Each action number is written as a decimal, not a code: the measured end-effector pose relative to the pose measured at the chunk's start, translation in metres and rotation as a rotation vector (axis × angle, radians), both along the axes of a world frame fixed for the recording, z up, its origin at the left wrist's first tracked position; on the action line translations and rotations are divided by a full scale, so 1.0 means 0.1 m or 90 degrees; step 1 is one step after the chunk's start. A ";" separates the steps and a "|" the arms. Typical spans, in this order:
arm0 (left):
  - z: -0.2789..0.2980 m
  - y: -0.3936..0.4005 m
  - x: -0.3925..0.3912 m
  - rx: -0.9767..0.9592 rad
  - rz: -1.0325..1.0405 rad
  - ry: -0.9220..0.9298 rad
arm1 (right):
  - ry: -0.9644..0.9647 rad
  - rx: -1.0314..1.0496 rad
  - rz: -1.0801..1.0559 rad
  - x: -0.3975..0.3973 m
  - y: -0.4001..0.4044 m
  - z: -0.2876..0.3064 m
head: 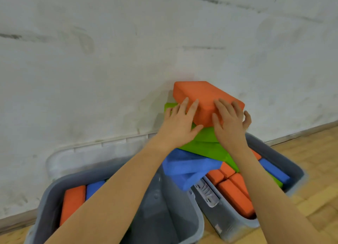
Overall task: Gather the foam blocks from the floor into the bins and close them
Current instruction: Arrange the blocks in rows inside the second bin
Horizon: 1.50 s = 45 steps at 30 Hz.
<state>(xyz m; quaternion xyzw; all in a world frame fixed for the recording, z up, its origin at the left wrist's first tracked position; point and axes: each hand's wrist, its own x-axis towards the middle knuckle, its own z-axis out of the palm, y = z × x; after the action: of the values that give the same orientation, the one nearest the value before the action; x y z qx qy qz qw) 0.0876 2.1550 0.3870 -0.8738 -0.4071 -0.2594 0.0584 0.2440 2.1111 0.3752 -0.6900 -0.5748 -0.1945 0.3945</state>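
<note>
An orange foam block (199, 95) tops a tilted stack of green blocks (206, 143) and blue blocks (184, 168), which hangs over the two grey bins. My left hand (180, 123) presses flat against the orange block's left side, its thumb on the green block. My right hand (229, 123) lies over the orange block's near right corner, with the outer fingers curled round its edge. The left bin (161, 207) holds an orange and a blue block. The right bin (294, 185) is packed with orange, blue and green blocks.
A translucent lid (87, 152) leans on the scuffed white wall behind the left bin. Both bins stand open on the wooden floor (314, 156), touching each other, with a grey latch (207, 196) between them. My forearms cross over the bins.
</note>
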 end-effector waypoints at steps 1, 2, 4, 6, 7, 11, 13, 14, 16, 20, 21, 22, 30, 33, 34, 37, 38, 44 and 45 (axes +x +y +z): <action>0.00 0.03 0.07 0.011 0.001 0.021 | -0.009 0.001 0.018 0.04 0.01 -0.02; 0.00 0.06 0.12 0.020 0.006 0.035 | -0.002 -0.002 0.035 0.08 0.02 -0.03; 0.00 0.12 0.20 0.027 0.014 0.028 | 0.039 -0.017 0.059 0.12 0.04 -0.03; 0.00 0.15 0.23 0.019 -0.006 -0.009 | 0.068 -0.018 0.085 0.13 0.07 -0.04; -0.01 0.16 0.23 0.013 -0.026 -0.029 | 0.067 -0.004 0.105 0.13 0.08 -0.04; -0.05 0.12 0.11 0.013 -0.073 -0.110 | 0.059 0.074 0.176 0.11 0.11 -0.06; -0.08 0.11 -0.02 0.029 -0.086 -0.150 | 0.076 0.089 0.189 0.08 0.09 -0.11; -0.10 0.10 -0.10 0.036 -0.091 -0.162 | 0.088 0.086 0.180 0.07 0.07 -0.14; -0.14 0.09 -0.24 0.041 -0.092 -0.176 | 0.105 0.050 0.160 0.03 0.05 -0.19; -0.22 0.06 -0.43 0.062 -0.041 -0.161 | 0.125 0.003 0.190 -0.14 0.09 -0.21; -0.21 0.06 -0.45 0.077 -0.027 -0.140 | 0.131 0.015 0.199 -0.17 0.10 -0.20; -0.21 0.07 -0.45 0.094 -0.015 -0.110 | 0.137 0.025 0.205 -0.19 0.11 -0.20; -0.12 0.13 -0.50 0.270 -0.024 -0.014 | 0.163 0.121 0.227 -0.28 0.07 -0.13; -0.05 0.02 -0.65 0.328 0.017 -0.033 | 0.148 0.144 0.264 -0.38 0.09 -0.04; -0.03 -0.01 -0.70 0.347 0.039 -0.030 | 0.159 0.136 0.281 -0.43 0.11 0.00; -0.02 -0.08 -0.89 0.372 0.094 -0.032 | 0.179 0.115 0.324 -0.60 0.17 0.06; -0.03 -0.10 -0.96 0.365 0.111 -0.044 | 0.184 0.108 0.334 -0.66 0.19 0.06; -0.21 -0.22 -1.36 0.296 0.240 -0.109 | 0.006 -0.014 0.243 -0.76 0.35 -0.18; -0.25 -0.22 -1.40 0.283 0.260 -0.107 | -0.059 -0.048 0.211 -0.74 0.38 -0.25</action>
<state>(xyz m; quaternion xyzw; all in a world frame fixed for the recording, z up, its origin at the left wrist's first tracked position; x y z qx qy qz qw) -0.0520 2.1327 0.3616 -0.7153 -0.5112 -0.3959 0.2650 0.1703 2.1496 0.3499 -0.5905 -0.7052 -0.1367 0.3679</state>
